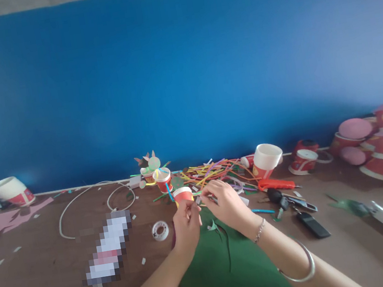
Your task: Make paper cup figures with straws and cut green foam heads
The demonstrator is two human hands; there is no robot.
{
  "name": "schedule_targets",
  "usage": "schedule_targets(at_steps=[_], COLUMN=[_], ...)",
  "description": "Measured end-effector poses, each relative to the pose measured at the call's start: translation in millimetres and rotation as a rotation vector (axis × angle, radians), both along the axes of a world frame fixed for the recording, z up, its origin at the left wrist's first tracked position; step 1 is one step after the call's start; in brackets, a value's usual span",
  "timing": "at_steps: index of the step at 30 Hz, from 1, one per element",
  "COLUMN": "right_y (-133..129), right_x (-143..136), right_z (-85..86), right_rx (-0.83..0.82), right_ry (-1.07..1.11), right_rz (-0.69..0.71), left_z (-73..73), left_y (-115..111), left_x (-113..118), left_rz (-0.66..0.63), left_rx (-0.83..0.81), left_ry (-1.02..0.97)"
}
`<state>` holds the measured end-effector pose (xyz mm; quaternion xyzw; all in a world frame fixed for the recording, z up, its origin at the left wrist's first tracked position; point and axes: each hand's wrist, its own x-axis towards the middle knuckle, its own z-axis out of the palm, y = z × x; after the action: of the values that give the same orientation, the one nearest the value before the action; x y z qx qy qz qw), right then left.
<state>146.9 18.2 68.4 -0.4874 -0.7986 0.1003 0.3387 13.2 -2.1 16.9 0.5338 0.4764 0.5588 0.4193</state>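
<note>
Held cup: the small red-and-yellow cup [183, 194] is in front of you, just above the far end of the green sheet [234, 277], near the middle of the tabletop [53, 282].
Left grip: your left hand [186, 224] is closed around the cup's lower front, covering much of it.
Right grip: your right hand [225, 203] has its fingertips drawn together, apparently pinching the pale green strip [197, 193] at the cup's right side.
Work done: a blue strip [169, 190] stands by the cup's left edge; you cannot tell whether it is fixed there or belongs to the strip-trimmed cup [163, 182] behind.
Work left: the green strip's fastening looks unfinished, as a judgement; its inner end is too small to tell. Plenty of loose strips [203, 174] lie heaped beyond your hands, and the tape roll [161, 237] lies to your left.
Cup's direction: its white-edged end faces up; you cannot tell whether that is mouth or base.
Cup's long axis: roughly upright, its lower end hidden by your fingers.
Strip's long axis: roughly level, running sideways from cup to right fingertips.
</note>
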Motion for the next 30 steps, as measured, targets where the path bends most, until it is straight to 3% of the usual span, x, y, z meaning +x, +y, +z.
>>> schedule_targets(at_steps=[4, 7, 16, 19, 26, 30], right_y=[-7, -7, 0, 0, 1, -1], right_x=[-6, -7, -1, -1, 6, 4], right_z=[0.1, -1.3, -1.3, -0.6, 3.5, 1.7], right_rx=[0.001, -0.046, -0.187, -0.177, -0.206, -0.147], right_ry=[-0.119, -0.112, -0.046, -0.075, -0.07, -0.11], right_rz=[-0.01, -0.006, 0.072, 0.032, 0.117, 0.071], left_z=[2.7, 1.8, -12.2, -15.2, -12.5, -13.8], left_y=[-3, -4, 1, 1, -1, 0], left_x=[1, 1, -2, -3, -3, -2], left_rz=[0.062, 0.038, 0.025, 0.019, 0.001, 0.012], left_rx=[0.015, 0.051, 0.183, 0.205, 0.214, 0.216], left_ry=[0.108, 0.157, 0.353, 0.396, 0.365, 0.355])
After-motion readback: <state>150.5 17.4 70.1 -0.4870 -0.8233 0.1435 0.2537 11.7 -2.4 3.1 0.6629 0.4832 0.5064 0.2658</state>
